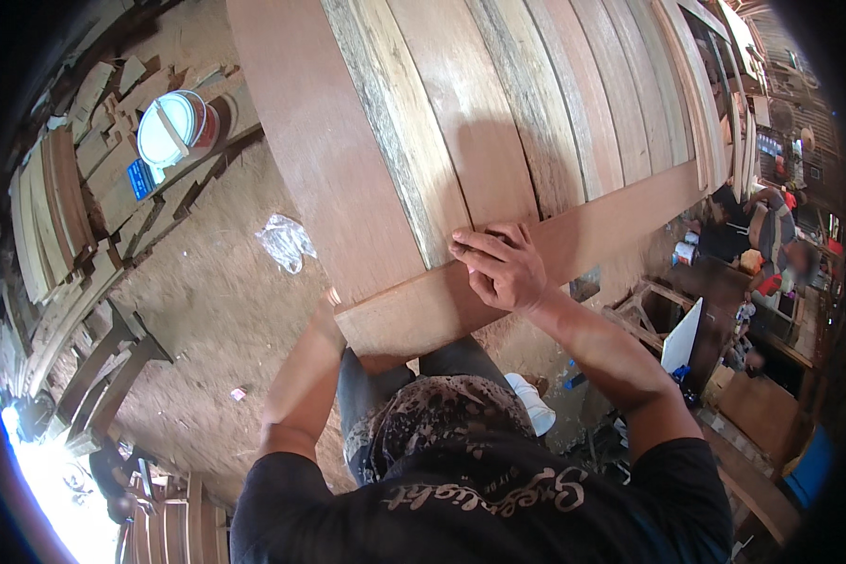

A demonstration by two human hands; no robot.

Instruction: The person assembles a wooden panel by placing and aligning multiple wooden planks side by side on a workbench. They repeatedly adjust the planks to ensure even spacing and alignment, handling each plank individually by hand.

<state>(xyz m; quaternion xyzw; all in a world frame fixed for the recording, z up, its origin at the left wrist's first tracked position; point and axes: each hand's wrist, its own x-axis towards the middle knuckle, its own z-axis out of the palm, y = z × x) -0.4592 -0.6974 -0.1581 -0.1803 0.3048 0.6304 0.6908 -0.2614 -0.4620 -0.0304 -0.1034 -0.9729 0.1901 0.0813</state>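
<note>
A large wooden panel [484, 113] made of several planks lies in front of me, with pale and reddish-brown boards side by side. A flat crosswise rail [423, 305] runs along its near end. My right hand [503, 265] rests where the planks meet this rail, its fingers bent and pressed down. A bit of something pinkish shows under those fingers, too little to name. At the panel's near left corner is my left hand [329, 303], against the rail's end. Its fingers are hidden behind the wood.
On the left, a lidded bucket [169, 130] stands on scrap boards beside a blue box [141, 179]. A clear plastic bag [286, 242] lies on the dirt floor. Curved wood pieces [56, 207] are stacked at far left. Another person [775, 230] is at the right, among clutter.
</note>
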